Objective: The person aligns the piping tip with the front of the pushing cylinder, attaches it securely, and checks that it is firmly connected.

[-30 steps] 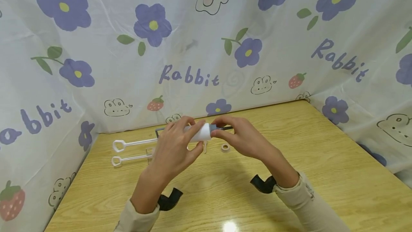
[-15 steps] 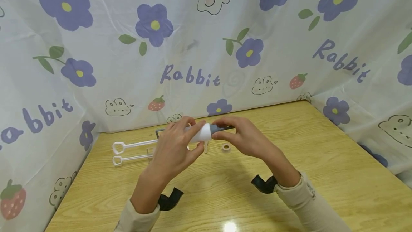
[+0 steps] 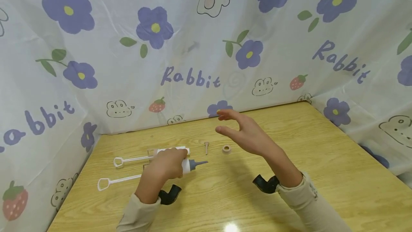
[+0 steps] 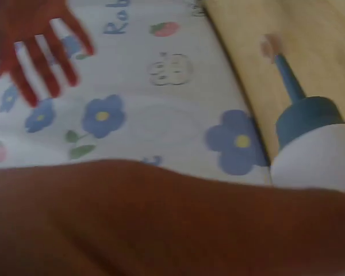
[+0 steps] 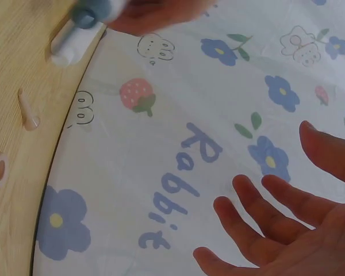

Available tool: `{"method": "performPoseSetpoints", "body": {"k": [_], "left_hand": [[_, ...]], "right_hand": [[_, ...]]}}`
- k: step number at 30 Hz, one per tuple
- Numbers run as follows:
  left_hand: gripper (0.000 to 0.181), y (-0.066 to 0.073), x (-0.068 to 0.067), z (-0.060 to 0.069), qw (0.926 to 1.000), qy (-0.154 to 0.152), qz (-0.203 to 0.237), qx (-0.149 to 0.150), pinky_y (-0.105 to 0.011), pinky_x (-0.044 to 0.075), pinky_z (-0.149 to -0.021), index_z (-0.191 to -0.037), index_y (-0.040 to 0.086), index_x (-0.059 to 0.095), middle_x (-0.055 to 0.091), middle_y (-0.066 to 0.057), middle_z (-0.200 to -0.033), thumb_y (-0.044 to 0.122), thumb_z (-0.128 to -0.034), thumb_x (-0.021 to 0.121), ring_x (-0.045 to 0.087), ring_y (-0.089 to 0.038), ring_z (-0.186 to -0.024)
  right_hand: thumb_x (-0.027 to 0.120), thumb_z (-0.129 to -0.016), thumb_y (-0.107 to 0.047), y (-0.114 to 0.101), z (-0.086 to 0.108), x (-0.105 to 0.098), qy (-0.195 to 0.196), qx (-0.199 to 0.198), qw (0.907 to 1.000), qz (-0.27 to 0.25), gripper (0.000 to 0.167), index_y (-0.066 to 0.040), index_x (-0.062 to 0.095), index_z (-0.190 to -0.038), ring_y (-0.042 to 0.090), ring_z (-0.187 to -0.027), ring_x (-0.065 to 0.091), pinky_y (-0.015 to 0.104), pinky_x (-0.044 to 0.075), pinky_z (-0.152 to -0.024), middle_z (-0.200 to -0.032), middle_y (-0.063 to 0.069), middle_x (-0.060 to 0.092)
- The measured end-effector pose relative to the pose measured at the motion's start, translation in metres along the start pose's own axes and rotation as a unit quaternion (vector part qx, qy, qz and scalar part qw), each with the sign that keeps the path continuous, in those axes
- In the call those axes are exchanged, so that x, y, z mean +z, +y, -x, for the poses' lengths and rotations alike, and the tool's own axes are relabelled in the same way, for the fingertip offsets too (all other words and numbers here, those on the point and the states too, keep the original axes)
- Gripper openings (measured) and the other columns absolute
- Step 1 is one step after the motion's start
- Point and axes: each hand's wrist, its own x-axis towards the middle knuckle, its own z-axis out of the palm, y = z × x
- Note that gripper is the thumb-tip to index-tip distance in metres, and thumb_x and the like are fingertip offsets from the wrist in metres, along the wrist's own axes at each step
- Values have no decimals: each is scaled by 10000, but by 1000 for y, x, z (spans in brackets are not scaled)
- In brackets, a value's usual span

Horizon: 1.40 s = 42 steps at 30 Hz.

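Head view: the left hand (image 3: 165,165) grips the white tube (image 3: 186,167), fingers curled over its barrel; whether the tube bears on the bench (image 3: 231,192) cannot be told. The right hand (image 3: 249,133), to the right of the tube and well apart, holds nothing, fingers spread. Grey nozzle (image 3: 193,164) on the tube: judged fitted. Second tube (image 5: 77,46), just beyond it, shows no nozzle. Pale nozzle (image 3: 206,146) and ring (image 3: 226,149), beyond and right of the tube, appear unfitted.

Floral cloth (image 3: 190,58) around a wood-grain table (image 3: 305,153) suggests a screened-off workspace.
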Motion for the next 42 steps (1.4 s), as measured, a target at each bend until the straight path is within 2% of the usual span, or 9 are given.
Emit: {"method": "performPoseSetpoints", "body": {"k": [5,14,17,22,26,31,36,39,42], "left_hand": [[332,-4,18,-10,9976,-668,-98,-128,-417,439,-716,-1046,97,680,697,-87,-967,-70,-794,817,534,-233,-765],[444,-9,13,-12,9969,-734,-52,-266,-494,468,-844,-1113,109,694,715,-59,-1040,113,-733,924,601,-249,-833],[513,-10,4,-8,9987,-441,250,-102,-527,505,-898,-1213,133,688,723,-65,-1174,268,-773,913,667,-252,-949],[286,-8,-9,-18,9929,915,611,444,-464,579,-830,-1229,133,711,735,-85,-1205,178,-949,748,708,-280,-1035],[312,6,-3,-55,9899,1201,-88,750,-430,590,-797,-1237,145,726,730,-83,-1208,14,-956,692,701,-289,-1046],[290,18,18,-98,9795,517,-1456,1293,-431,571,-923,-1237,195,736,707,-30,-1182,85,-970,709,672,-252,-1081],[84,33,38,-118,9631,347,-2103,1641,-348,574,-787,-1034,186,749,721,-7,-998,151,-1007,678,667,-184,-865],[78,31,46,-122,9590,501,-2241,1659,-340,574,-707,-896,170,719,710,-15,-861,200,-965,741,643,-174,-743],[199,23,48,-122,9601,453,-2318,1495,-361,591,-706,-819,161,680,686,-17,-792,298,-908,793,639,-175,-717]], "right_hand": [[656,-1017,-392,-1,1,-1,12,46,10000,-14,555,-201,507,-1516,314,-1422,510,607,436,-1118,-1458,61,613],[640,-1025,-389,-1,0,-5,20,146,9999,-29,536,-186,522,-1506,314,-1412,518,610,430,-1124,-1437,59,625],[644,-1022,-390,0,0,-6,46,191,9998,18,536,-183,527,-1502,318,-1401,528,608,436,-1117,-1434,62,627],[642,-1029,-353,8,-15,2,-127,242,9987,440,494,-139,562,-1467,341,-1391,533,583,461,-1105,-1455,102,607],[655,-1027,-237,34,-29,23,-561,447,9905,1175,435,-72,595,-1424,369,-1303,591,560,505,-1047,-1417,165,623],[691,-991,-112,71,-37,56,-1273,874,9602,2328,361,-85,661,-1349,379,-1122,662,610,531,-914,-1327,186,667],[602,-1025,-68,93,-30,70,-1452,1058,9454,2721,203,-91,743,-1169,412,-1151,656,766,401,-1039,-1190,145,721],[586,-1023,-74,96,-31,77,-1347,960,9449,2824,179,-95,752,-961,372,-1044,687,783,364,-1072,-1008,105,738],[619,-1018,-106,93,-35,81,-1370,891,9439,2871,148,-98,745,-940,334,-1025,699,761,373,-1087,-987,80,746]]}}
